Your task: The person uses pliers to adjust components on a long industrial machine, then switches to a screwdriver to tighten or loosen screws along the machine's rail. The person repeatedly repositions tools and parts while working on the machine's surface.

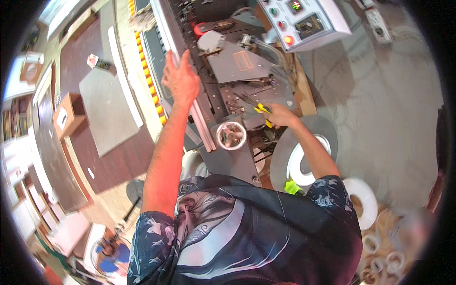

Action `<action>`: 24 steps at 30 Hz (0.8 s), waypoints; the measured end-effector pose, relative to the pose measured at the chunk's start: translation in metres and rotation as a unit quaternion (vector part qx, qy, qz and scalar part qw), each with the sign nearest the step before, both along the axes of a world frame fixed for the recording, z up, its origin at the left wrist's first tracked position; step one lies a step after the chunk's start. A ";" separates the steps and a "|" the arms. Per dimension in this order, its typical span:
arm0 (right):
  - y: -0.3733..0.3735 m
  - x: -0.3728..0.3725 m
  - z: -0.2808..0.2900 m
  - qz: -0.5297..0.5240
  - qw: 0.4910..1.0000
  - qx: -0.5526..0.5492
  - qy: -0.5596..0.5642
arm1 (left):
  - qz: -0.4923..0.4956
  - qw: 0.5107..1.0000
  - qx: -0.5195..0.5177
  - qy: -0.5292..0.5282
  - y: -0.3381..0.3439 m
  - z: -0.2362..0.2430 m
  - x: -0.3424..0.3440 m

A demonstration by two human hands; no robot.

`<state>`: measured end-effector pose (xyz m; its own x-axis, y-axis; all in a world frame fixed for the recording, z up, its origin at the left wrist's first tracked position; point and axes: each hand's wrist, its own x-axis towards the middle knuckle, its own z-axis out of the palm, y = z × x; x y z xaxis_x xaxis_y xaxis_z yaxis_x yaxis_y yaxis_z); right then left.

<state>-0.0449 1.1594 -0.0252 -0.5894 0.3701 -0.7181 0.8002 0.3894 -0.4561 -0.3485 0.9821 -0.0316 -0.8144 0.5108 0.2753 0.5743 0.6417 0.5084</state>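
My left hand (181,81) reaches forward over the long pale metal rail (202,124) of a dark machine. Its fingers are stretched out and apart, seemingly resting on or just above the rail; contact is hard to tell. In my right hand (280,115) is a pair of yellow-handled scissors (261,109), the dark blades parted and pointing up and left over the machine bed (228,97). Between the two arms sits a round metal handwheel (231,136). Ahead of the scissors lies a grey cover plate (237,62).
A white control box (304,23) with buttons and displays stands at the far right. Beside my right forearm is a large grey roll (282,159) with a white core. Yellow rollers (153,90) run along the left, next to a brown table (102,171) bearing a grey panel (107,111).
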 end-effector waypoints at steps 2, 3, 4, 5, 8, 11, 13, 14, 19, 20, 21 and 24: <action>-0.001 0.010 -0.027 0.035 0.994 0.091 0.044 | -0.010 1.000 0.000 0.010 0.005 -0.001 0.003; 0.000 0.015 -0.044 0.042 0.989 0.114 0.078 | -0.011 1.000 -0.002 0.018 0.007 -0.002 0.003; -0.002 0.015 -0.056 0.050 0.983 0.137 0.111 | -0.010 1.000 -0.005 0.026 0.007 -0.004 0.002; -0.005 0.009 -0.060 0.040 0.984 0.125 0.119 | 0.000 0.999 -0.024 0.042 0.002 -0.004 -0.001; -0.024 0.021 -0.066 -0.159 0.978 -0.031 0.130 | -0.023 0.992 -0.026 0.119 0.002 -0.001 0.003; -0.036 0.031 -0.061 -0.220 0.943 -0.150 0.201 | -0.046 0.992 -0.027 0.117 0.004 0.007 0.010; -0.040 0.032 -0.063 -0.223 0.934 -0.145 0.238 | -0.054 0.994 -0.015 0.096 0.004 0.010 0.007; -0.043 0.031 -0.062 -0.217 0.935 -0.126 0.250 | -0.054 0.995 -0.022 0.082 0.005 0.002 0.007; -0.021 0.007 -0.101 0.012 0.946 0.157 0.285 | -0.048 0.998 -0.015 0.049 -0.001 0.000 -0.003; -0.018 0.007 -0.112 -0.024 0.954 0.115 0.277 | -0.054 0.997 -0.002 0.046 -0.001 -0.003 -0.001; -0.010 0.015 -0.129 -0.065 0.958 0.081 0.266 | -0.065 0.997 0.006 0.033 0.005 0.000 0.007; -0.005 0.005 -0.144 -0.134 0.946 0.007 0.297 | -0.070 0.997 0.006 0.031 0.002 0.000 0.008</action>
